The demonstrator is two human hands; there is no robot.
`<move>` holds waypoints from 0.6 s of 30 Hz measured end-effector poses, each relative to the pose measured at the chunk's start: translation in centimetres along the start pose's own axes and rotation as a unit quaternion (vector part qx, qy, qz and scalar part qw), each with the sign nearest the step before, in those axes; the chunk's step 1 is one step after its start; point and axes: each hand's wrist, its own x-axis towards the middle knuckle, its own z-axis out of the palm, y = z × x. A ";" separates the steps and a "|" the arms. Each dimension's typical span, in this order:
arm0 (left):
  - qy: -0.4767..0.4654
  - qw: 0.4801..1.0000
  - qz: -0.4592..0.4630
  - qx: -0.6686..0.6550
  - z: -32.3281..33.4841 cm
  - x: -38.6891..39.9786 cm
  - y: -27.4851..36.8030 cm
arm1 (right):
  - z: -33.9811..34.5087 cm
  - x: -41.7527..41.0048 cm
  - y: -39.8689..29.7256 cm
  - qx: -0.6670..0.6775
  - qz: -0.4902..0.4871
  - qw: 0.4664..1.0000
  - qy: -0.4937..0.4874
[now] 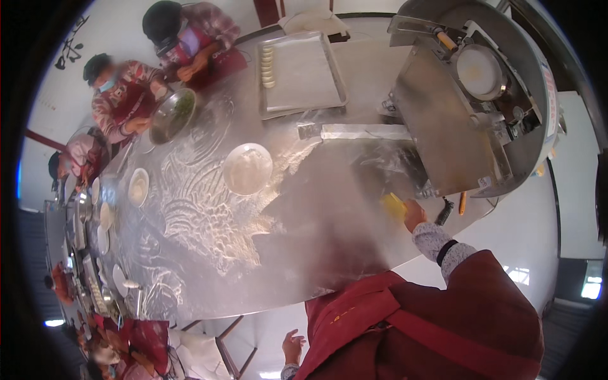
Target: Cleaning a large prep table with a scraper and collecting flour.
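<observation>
My right hand (414, 215) grips a yellow scraper (394, 207), held low over the steel tabletop (323, 209) near its right end. Whether the scraper's edge touches the metal is hard to tell. Off the table's near edge hangs my left hand (293, 346), with nothing in it and the fingers apart. Spread flour (213, 218) covers the tabletop left of centre, and a white bowl of flour (247, 169) stands at its upper edge. A black-bristled brush (445, 212) and an orange-handled tool (462, 203) lie just right of my right hand.
A baking tray (304, 73) holds a row of dumplings. At the right stands a metal cooking station (446, 114) with a white pan (479, 72). Across the table a person holds a metal bowl of chopped greens (173, 116). Other people work at the left, near a chair (204, 354).
</observation>
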 end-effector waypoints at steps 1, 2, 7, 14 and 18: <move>-0.012 1.000 -0.016 -0.007 -0.6 0.2 -0.2 | -0.1 0.4 -1.1 0.013 -0.016 0.999 0.043; -0.025 0.999 -0.031 -0.015 -1.2 0.8 -0.2 | -0.1 1.1 -1.7 0.007 -0.009 0.999 0.051; -0.025 0.998 -0.005 -0.050 -5.6 4.0 -1.8 | -2.7 6.1 -7.6 -0.040 0.023 0.998 0.044; -0.018 0.994 -0.032 -0.107 -9.0 7.2 -4.0 | -4.1 15.4 -7.6 -0.143 -0.091 0.985 -0.023; -0.033 0.994 -0.054 -0.084 -7.7 7.1 -2.0 | -3.1 19.2 -7.6 0.024 -0.149 0.983 0.100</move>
